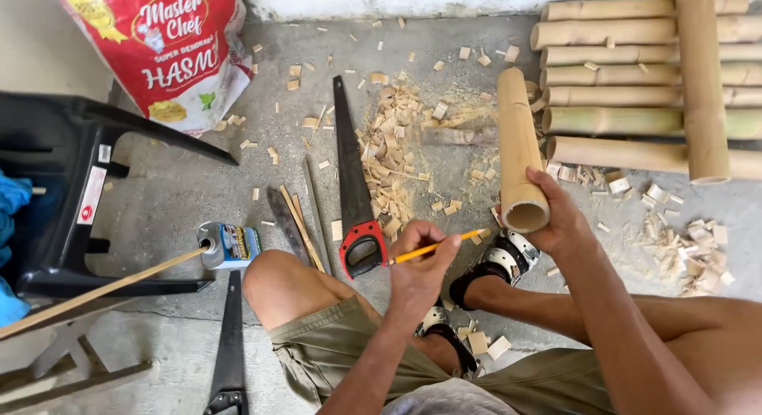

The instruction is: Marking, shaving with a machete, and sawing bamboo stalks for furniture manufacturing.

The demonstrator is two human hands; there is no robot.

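Observation:
My left hand (419,266) pinches a yellow pencil (441,245), its tip pointing right toward the open end of a short bamboo tube (517,145). That tube lies on the concrete floor, its hollow end facing me. My right hand (560,218) grips the tube's near end from the right side. I sit low, knees apart, with sandalled feet (498,262) just under the tube's end.
A red-handled handsaw (354,185) lies left of the tube amid wood chips (393,145). A knife and thin splints (295,220), a glue tin (228,245), another saw (230,343), a black plastic chair (63,185), a red sack (171,50) and stacked bamboo poles (635,89) surround me.

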